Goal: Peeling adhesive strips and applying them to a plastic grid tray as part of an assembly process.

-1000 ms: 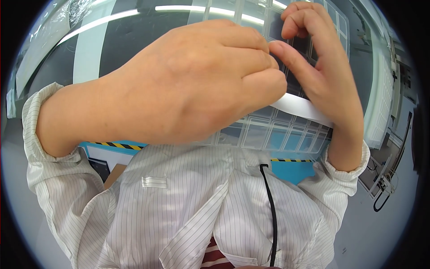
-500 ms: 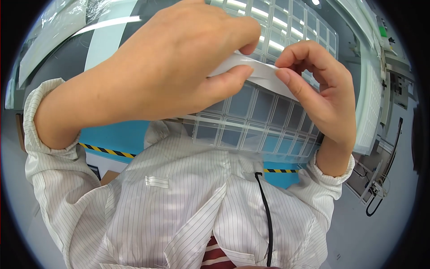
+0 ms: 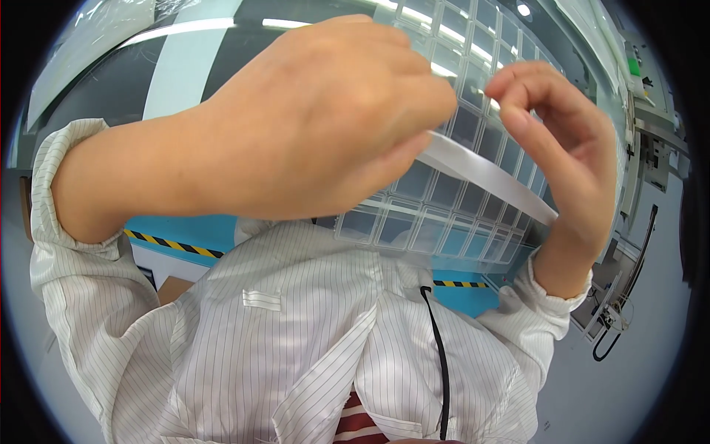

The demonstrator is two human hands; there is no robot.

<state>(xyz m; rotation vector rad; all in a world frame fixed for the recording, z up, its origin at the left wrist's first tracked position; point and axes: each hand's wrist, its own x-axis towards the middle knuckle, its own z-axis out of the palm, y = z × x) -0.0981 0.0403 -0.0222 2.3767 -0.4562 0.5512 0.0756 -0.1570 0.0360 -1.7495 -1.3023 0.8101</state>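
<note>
My left hand (image 3: 333, 118) is closed, its thumb and curled fingers pinching one end of a white strip (image 3: 495, 177) that looks like paper or tape. The strip slants down to the right, and its far end lies by my right wrist. My right hand (image 3: 558, 126) is raised with bent fingers, thumb and forefinger slightly apart, nothing visible between them. Below both hands is a clear plastic tray (image 3: 396, 222) divided into a grid of rectangular compartments. My left hand covers part of the tray and the strip's gripped end.
A dark glossy work surface (image 3: 96, 89) with a pale strip across it lies at the far left, near clear plastic film (image 3: 81, 44). Yellow-and-black striped tape (image 3: 174, 244) edges a blue surface below. Equipment with cables (image 3: 614, 311) stands at the right.
My right hand has let go of the white strip and moved right. My left hand has shifted slightly right and down with the strip, whose free end now hangs toward my right wrist.
</note>
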